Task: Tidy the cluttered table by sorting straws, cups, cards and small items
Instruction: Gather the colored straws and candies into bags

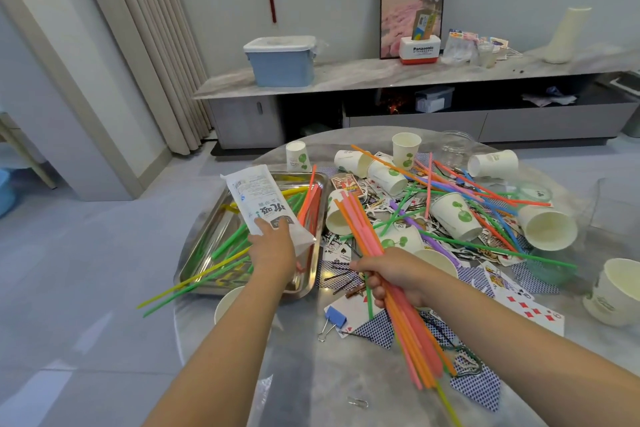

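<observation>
My right hand (393, 274) grips a bundle of orange and pink straws (408, 322) that slants over the round table (304, 374). My left hand (272, 248) holds the lower end of a clear plastic straw bag (263, 204) above a steel tray (214, 229) at the left. Several green, yellow and orange straws (225, 246) lie in the tray. More loose straws (460, 191), several white paper cups (453, 215) and playing cards (519, 302) are heaped on the right half of the table.
A blue binder clip (334, 317), hairpins (341, 274) and a paperclip (358, 402) lie near my hands. A clear jar (453, 146) stands at the far edge. One cup (227, 302) sits by the tray's front. A low cabinet (415, 73) runs along the wall behind.
</observation>
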`<state>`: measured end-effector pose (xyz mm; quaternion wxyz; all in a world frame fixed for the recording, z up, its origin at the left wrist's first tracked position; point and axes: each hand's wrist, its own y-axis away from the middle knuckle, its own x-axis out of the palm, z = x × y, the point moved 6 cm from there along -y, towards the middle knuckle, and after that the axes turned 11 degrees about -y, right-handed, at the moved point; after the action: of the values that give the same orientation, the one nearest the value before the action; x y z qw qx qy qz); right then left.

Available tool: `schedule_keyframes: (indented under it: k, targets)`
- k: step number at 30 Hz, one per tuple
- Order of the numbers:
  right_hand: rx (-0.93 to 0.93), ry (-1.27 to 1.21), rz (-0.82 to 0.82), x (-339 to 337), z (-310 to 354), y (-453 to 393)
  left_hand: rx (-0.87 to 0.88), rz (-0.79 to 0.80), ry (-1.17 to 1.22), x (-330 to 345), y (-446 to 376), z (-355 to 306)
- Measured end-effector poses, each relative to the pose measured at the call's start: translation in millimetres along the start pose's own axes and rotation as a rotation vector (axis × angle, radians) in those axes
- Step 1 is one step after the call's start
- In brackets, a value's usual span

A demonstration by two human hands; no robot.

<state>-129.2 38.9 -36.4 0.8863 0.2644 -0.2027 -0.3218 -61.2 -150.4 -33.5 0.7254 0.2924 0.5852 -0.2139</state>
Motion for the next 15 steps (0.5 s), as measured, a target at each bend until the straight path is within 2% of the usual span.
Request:
schedule_keyframes:
  k: [5, 9, 15]
  targets:
    - [-0.011, -0.006, -0.018, -3, 1, 0, 0.008, -0.02, -0.085, 2, -4, -2]
    - [-0.052, -0.046, -0.044, -2, 5, 0, 0.023, -0.13, -0.085, -11, -3, -5]
    - [-0.181, -0.133, -0.138, -9, 24, 8, 0.06, -0.234, 0.186, -52, 11, -15]
